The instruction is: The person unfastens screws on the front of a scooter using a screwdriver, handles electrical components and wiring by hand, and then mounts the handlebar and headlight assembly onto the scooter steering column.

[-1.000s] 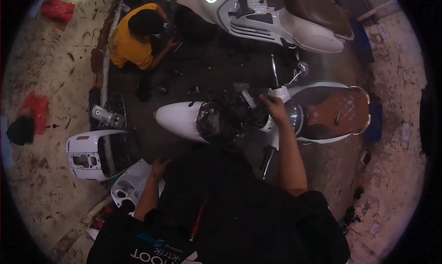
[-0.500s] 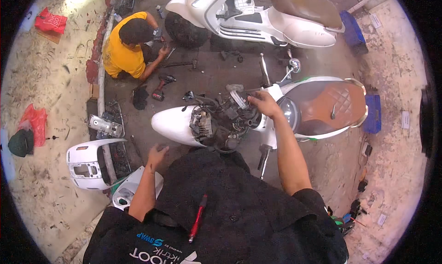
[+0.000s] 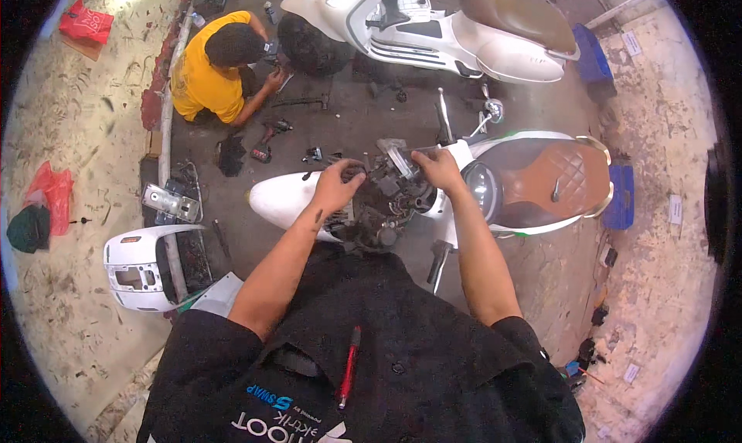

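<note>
Before me stands a white scooter with its front stripped, leaving dark wiring and metal parts (image 3: 386,199) exposed behind a white front fender (image 3: 278,203). Over the near-left side of that opening, my left hand (image 3: 338,184) curls its fingers at the wiring; what they hold is hidden. My right hand (image 3: 439,168) is bent at the far right of the opening, fingertips pressed together beside a clear-and-grey part (image 3: 398,158). Whether it grips that part cannot be made out. The brown quilted seat (image 3: 556,180) lies to the right, with a small dark tool (image 3: 556,188) on it.
A person in a yellow shirt (image 3: 212,80) crouches at far left by a second white scooter (image 3: 433,33). A red-and-black power drill (image 3: 268,141) lies on the floor. White body panels (image 3: 143,269) and a metal bracket (image 3: 171,203) sit left. Blue bins (image 3: 621,198) stand right.
My left hand has come up and right from beside the fender to the exposed wiring. My right hand stays near the clear-and-grey part, shifted only slightly.
</note>
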The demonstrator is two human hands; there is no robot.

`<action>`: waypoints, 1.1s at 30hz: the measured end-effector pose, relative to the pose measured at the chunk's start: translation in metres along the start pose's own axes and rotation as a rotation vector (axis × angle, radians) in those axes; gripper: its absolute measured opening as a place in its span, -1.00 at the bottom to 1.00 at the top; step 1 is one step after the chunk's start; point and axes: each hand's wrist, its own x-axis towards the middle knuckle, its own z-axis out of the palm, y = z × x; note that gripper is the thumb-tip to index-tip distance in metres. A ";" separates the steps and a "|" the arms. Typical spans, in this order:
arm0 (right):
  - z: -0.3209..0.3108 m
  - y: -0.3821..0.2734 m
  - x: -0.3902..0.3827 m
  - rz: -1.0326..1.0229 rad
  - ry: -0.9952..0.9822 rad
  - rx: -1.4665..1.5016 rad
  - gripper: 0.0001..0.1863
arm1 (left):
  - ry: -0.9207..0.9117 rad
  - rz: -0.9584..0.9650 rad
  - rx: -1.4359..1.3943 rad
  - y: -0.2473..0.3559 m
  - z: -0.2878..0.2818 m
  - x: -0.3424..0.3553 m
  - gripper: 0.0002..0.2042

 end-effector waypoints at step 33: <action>0.027 0.030 0.049 0.245 -0.522 0.848 -0.57 | 0.546 -0.013 -0.121 0.051 0.086 0.007 -0.63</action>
